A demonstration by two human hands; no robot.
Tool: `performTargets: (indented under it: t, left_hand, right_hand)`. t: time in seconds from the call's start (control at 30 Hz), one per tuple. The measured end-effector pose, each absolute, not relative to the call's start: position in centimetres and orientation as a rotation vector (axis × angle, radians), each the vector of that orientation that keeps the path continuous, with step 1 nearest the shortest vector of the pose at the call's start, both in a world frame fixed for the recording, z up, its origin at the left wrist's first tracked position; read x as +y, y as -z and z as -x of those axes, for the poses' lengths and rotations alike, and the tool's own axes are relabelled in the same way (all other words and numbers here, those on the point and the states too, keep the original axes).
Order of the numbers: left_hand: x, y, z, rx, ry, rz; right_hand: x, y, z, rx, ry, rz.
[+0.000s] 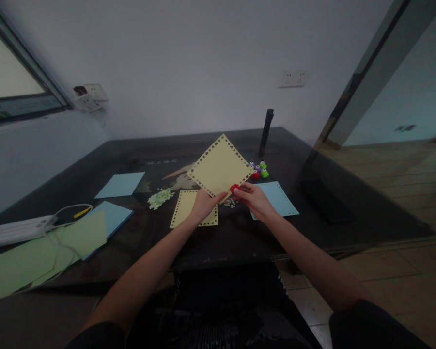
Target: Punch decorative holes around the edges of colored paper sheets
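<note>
A yellow paper sheet (pixel 221 166) with holes punched along its edges is held up, turned like a diamond. My left hand (pixel 204 204) grips its lower corner from the left. In my right hand (pixel 253 198) is a small red punch (pixel 234 188), closed at the sheet's lower right edge. Under my left hand lies another punched yellow sheet (pixel 180 209). Beside my right hand lies a punched blue sheet (pixel 279 201). Small paper bits (pixel 229 203) are partly hidden below the hands. Several colourful punches (pixel 257 170) stand just behind the right hand.
Green-yellow cutouts (pixel 160 198) lie on the dark table (pixel 236 242). Blue paper (pixel 120 184), green sheets (pixel 47 247) and a white power strip (pixel 20 231) are at the left. A black upright object (pixel 266 132) stands at the back; a dark flat object (pixel 327 200) lies right.
</note>
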State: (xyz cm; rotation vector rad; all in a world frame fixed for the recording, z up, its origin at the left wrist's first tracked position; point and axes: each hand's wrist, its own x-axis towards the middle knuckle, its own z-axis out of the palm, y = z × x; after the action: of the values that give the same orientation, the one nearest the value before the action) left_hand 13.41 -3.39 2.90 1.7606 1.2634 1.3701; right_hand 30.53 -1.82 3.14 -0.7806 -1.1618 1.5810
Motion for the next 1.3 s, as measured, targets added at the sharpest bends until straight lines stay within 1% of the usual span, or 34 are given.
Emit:
performTargets:
  t: [1.3]
  left_hand:
    - [-3.33,-2.51,-13.49,1.288,-1.334,-1.820]
  right_hand:
    - [-1.69,-2.99,-30.29,-1.155,-1.514,0.807]
